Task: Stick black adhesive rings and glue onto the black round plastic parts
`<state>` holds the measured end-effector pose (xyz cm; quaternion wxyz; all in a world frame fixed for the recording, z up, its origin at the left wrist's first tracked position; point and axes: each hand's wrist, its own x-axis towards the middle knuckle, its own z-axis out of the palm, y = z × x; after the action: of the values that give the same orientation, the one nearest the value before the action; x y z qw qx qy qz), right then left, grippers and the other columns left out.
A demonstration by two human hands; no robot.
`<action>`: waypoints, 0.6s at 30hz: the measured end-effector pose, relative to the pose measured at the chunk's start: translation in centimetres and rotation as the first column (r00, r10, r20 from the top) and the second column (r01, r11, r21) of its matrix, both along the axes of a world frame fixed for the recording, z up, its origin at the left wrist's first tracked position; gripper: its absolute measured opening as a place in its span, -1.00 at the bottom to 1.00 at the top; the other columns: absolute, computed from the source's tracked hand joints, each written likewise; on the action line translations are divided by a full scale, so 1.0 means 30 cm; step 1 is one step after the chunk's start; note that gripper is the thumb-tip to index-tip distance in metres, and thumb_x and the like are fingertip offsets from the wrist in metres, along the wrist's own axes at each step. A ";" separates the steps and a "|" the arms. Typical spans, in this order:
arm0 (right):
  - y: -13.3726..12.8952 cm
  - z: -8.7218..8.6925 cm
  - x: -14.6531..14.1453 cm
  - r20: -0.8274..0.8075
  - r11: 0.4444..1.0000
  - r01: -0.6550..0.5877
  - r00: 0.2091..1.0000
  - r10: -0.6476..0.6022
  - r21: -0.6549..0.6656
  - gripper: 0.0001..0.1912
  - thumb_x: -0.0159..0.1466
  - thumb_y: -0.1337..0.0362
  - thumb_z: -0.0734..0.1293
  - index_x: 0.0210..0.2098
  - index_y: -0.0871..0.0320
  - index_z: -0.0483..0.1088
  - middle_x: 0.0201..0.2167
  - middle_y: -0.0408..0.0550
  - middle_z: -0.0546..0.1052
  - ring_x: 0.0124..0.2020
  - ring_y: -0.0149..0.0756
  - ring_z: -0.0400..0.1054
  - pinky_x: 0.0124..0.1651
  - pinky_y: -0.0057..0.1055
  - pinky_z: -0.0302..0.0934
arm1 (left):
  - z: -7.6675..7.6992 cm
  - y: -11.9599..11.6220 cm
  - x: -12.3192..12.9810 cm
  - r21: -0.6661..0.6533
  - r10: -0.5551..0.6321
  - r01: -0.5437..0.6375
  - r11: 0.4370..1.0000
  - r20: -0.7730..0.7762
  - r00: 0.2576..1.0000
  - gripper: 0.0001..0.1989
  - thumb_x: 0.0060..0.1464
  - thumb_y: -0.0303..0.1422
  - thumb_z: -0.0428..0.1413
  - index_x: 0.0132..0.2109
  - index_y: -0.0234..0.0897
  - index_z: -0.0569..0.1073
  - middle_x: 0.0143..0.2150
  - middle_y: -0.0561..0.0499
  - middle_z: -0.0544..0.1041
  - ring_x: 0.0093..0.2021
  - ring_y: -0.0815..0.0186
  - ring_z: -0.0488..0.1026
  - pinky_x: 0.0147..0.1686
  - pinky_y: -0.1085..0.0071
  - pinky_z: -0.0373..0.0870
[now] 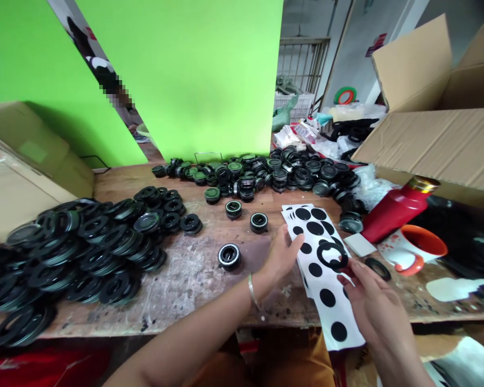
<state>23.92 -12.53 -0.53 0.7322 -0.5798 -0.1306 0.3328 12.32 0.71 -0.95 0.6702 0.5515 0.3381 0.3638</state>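
Observation:
My left hand (pixel 284 253) is at the left edge of a small stack of white sheets with round black stickers (pixel 327 297). Its thumb presses on the top sheet, and the other fingers are partly hidden. Between the thumb and fingers of my right hand (pixel 371 295) is a flat black ring (pixel 321 257), held just over the stickers. Left of the sheets, three round black parts with pale rims stand apart, one of them a black part (pixel 229 257) nearest me. Another black ring (pixel 377 269) lies beside my right hand.
Stacked black rings (pixel 105 236) fill the table's left. Many round black parts (pixel 246 177) line the back below a green panel (pixel 210 75). On the right are a red bottle (pixel 395 212), an orange-lined mug (pixel 395 248), a white square (pixel 360 244) and an open cardboard box (pixel 431 142).

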 end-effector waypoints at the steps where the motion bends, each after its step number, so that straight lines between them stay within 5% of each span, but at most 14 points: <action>1: 0.005 -0.003 -0.014 -0.081 0.999 -0.032 0.996 0.033 0.010 -0.80 0.10 0.11 0.46 -0.32 0.05 0.51 -0.21 -0.10 0.54 -0.18 -0.20 0.40 -0.16 -0.31 0.33 | 0.022 -0.023 -0.038 0.034 0.032 -0.030 0.999 -0.057 0.998 -0.60 0.07 -0.21 0.19 0.02 -0.26 0.38 0.08 -0.18 0.41 0.09 0.12 0.32 0.14 0.16 0.18; 5: 0.020 -0.008 -0.096 -0.156 0.974 -0.224 0.963 0.218 -0.021 -0.81 0.13 0.07 0.43 -0.33 0.02 0.54 -0.22 -0.08 0.53 -0.20 -0.20 0.38 -0.20 -0.32 0.33 | 0.082 -0.110 -0.180 -0.067 -0.093 0.087 0.994 -0.099 0.991 -0.61 -0.04 -0.25 0.27 -0.10 -0.34 0.39 -0.15 -0.10 0.46 -0.15 0.26 0.38 -0.10 0.34 0.29; 7: 0.027 -0.014 -0.140 0.015 0.930 -0.350 0.935 0.354 -0.110 -0.73 0.17 0.01 0.38 -0.27 0.03 0.55 -0.23 -0.05 0.51 -0.21 -0.16 0.37 -0.18 -0.27 0.30 | 0.086 -0.137 -0.239 -0.151 -0.103 0.095 0.984 -0.045 0.994 -0.66 -0.06 -0.26 0.27 -0.21 -0.35 0.37 -0.29 -0.01 0.45 -0.30 0.35 0.36 -0.25 0.41 0.28; 9: 0.033 -0.025 -0.177 0.326 0.882 -0.401 0.823 0.465 -0.247 -0.65 0.22 -0.02 0.32 -0.17 0.06 0.54 -0.24 -0.02 0.48 -0.19 -0.14 0.35 -0.12 -0.21 0.25 | 0.079 -0.150 -0.290 -0.192 -0.065 0.057 0.980 -0.035 0.997 -0.71 -0.05 -0.26 0.25 -0.28 -0.34 0.35 -0.39 0.05 0.41 -0.40 0.41 0.30 -0.35 0.45 0.23; 12: 0.040 -0.037 -0.214 0.689 0.895 -0.290 0.571 0.446 -0.339 -0.56 0.28 0.01 0.26 0.04 0.12 0.42 -0.20 0.02 0.42 -0.16 -0.12 0.31 -0.03 -0.16 0.18 | 0.061 -0.155 -0.356 -0.194 0.000 -0.016 0.981 -0.085 0.996 -0.75 -0.03 -0.28 0.22 -0.31 -0.33 0.33 -0.44 0.10 0.36 -0.44 0.43 0.25 -0.40 0.47 0.18; 18: 0.045 0.015 -0.265 0.800 0.901 -0.333 0.439 0.408 -0.278 -0.76 0.32 0.17 0.29 -0.05 0.08 0.36 -0.24 -0.07 0.40 -0.29 -0.29 0.31 -0.20 -0.35 0.24 | 0.023 -0.174 -0.459 -0.029 0.035 -0.042 0.999 -0.220 0.975 -0.83 0.01 -0.34 0.16 -0.31 -0.30 0.32 -0.42 0.12 0.32 -0.41 0.42 0.22 -0.37 0.48 0.15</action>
<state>15.96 -11.19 -0.08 0.4619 -0.6520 -0.5775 0.1675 -1.46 -4.50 -0.25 0.6308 0.5705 0.4264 0.3080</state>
